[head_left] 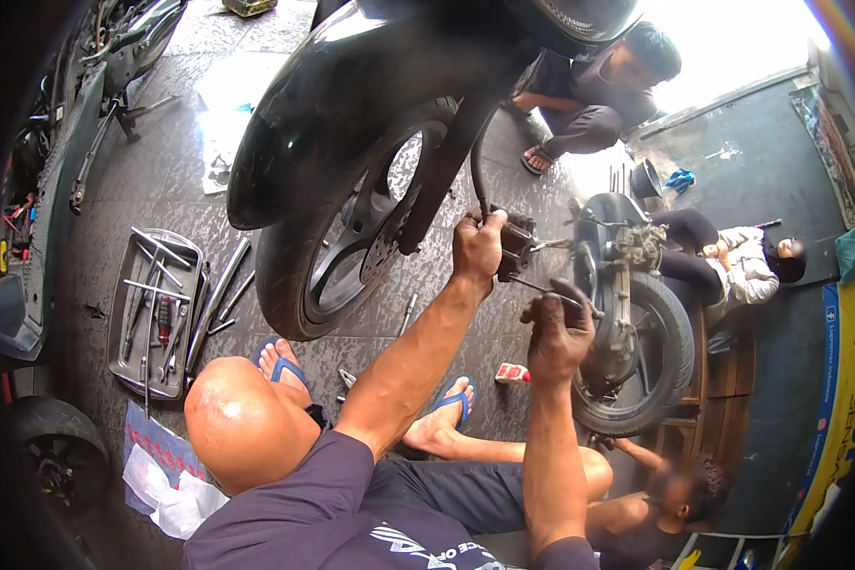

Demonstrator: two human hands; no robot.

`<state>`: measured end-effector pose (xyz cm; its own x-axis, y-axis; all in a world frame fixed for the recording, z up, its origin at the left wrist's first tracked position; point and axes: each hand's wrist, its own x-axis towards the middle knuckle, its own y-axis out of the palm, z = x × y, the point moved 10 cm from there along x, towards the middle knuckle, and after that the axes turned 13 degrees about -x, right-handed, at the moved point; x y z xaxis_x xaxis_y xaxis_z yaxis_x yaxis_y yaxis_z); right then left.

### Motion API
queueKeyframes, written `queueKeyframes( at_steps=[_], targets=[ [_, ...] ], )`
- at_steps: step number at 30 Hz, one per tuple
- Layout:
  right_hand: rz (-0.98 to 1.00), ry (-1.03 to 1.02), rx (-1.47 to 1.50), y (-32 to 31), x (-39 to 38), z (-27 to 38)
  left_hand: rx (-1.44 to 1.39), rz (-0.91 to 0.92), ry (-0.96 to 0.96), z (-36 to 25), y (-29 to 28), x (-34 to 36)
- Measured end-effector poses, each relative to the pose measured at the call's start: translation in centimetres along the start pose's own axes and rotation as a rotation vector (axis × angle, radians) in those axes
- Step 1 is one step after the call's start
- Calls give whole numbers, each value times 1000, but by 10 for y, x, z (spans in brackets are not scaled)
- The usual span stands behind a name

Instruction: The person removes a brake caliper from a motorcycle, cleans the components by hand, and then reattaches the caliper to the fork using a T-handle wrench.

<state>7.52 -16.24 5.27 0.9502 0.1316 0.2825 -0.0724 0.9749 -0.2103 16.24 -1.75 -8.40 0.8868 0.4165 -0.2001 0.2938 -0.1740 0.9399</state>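
My left hand (pixel 478 252) is closed around a dark brake caliper (pixel 516 249), which hangs on a black brake hose (pixel 478 161) and is off the brake disc (pixel 372 236). My right hand (pixel 557 337) pinches a thin metal rod-like tool (pixel 539 287). The tool's far end meets the caliper's lower side; its exact kind cannot be made out. Left of the caliper stands the motorcycle's front wheel (pixel 285 271), under a glossy black fender (pixel 299 114).
A metal tray (pixel 196 328) of wrenches and a screwdriver lies on the tiled floor at left, beside long tubes (pixel 220 304). A red-and-white small package (pixel 513 373) lies near my foot. Another motorcycle's wheel (pixel 651 356) stands at right. Several people sit or crouch nearby.
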Motion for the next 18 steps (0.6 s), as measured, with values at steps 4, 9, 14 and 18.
queueKeyframes(
  at_steps=[4, 9, 14, 18],
  targets=[
    [-197, -185, -165, -15, -7, 25, -44, -10, -75, -1, -1, -3],
    [194, -111, -543, 18, 3, 39, -101, 56, -150, -10, 6, -10],
    [388, -95, -819, 28, -2, 8, -81, 79, -174, -11, 17, -19],
    [404, -149, -860, 33, 1, 10, -84, 61, -173, -18, 20, -23]
  ],
)
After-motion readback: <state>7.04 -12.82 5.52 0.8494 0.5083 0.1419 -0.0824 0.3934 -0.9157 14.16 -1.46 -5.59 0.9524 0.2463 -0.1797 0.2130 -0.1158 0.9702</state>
